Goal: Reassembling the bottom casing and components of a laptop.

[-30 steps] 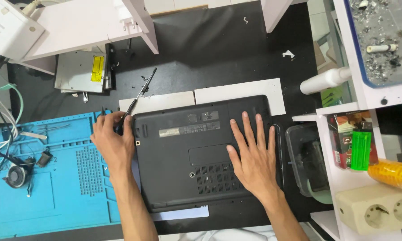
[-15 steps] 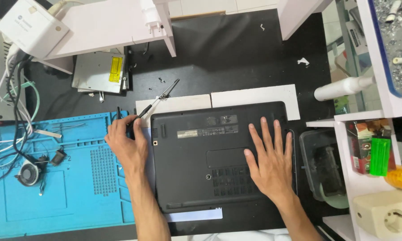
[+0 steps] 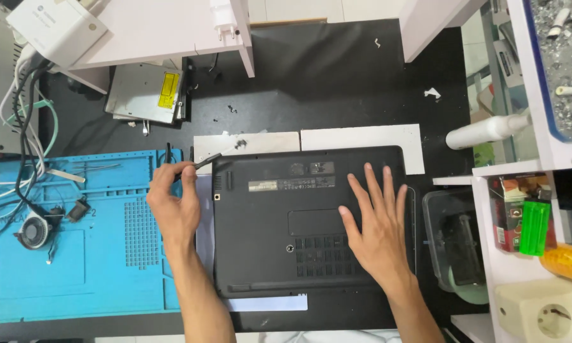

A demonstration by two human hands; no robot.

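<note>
The black laptop point(image 3: 298, 222) lies bottom-up at the counter's point(image 3: 324, 95) centre; the left hand point(image 3: 173, 206), at its nine o'clock, grips a screwdriver point(image 3: 203, 162) pointing toward two o'clock; the right hand point(image 3: 376, 225) rests open and flat on the laptop's three o'clock side.

We cannot see the screwdriver point(image 3: 204, 162) handle — the left hand point(image 3: 173, 206) covers it. The right hand point(image 3: 376, 227) hides part of the laptop point(image 3: 279, 222) base, and the blue mat point(image 3: 76, 254) runs off the left edge.
</note>
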